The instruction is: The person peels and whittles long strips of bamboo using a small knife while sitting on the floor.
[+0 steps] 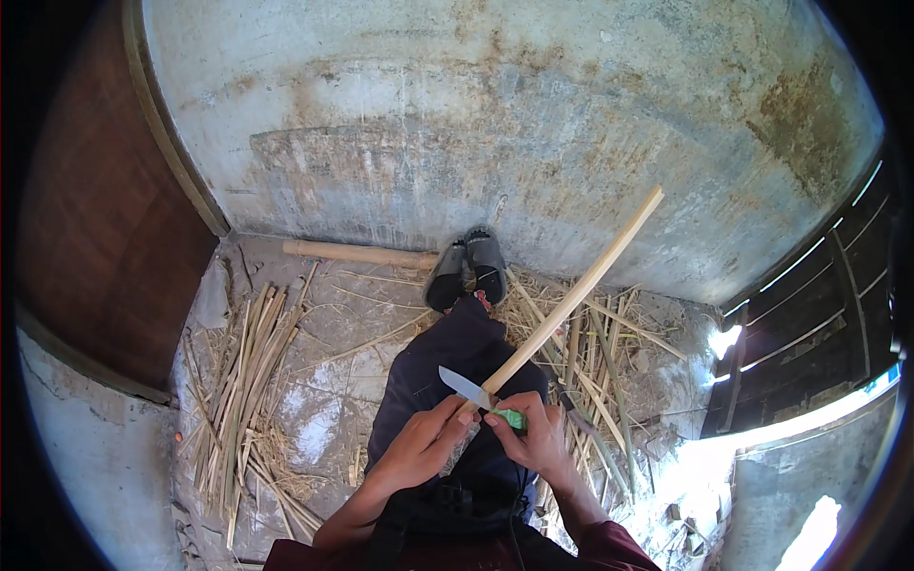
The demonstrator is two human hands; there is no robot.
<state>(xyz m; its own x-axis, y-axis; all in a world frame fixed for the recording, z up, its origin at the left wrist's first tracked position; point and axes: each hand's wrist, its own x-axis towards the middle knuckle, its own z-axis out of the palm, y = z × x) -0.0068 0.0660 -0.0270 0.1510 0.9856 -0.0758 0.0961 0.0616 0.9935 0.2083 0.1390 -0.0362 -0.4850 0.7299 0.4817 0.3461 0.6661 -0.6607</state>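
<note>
A long pale bamboo strip (579, 290) slants from my lap up to the right. Its near end is gripped by my left hand (424, 449), closed with the thumb along it. In my right hand (536, 440) is a knife (466, 387) with a green handle, the fist wrapped round it. The knife's blade lies across the strip close to my left fingers, its tip pointing left. Both hands are close together over my dark trousers. The strip's lowest end is hidden in my left hand.
Many split bamboo strips (243, 400) lie in a pile at the left. More strips and shavings (609, 381) are scattered at the right. A bamboo pole (357, 253) rests along the stained wall (409, 143), beside my shoes (465, 269). A brown door (105, 219) stands at the left.
</note>
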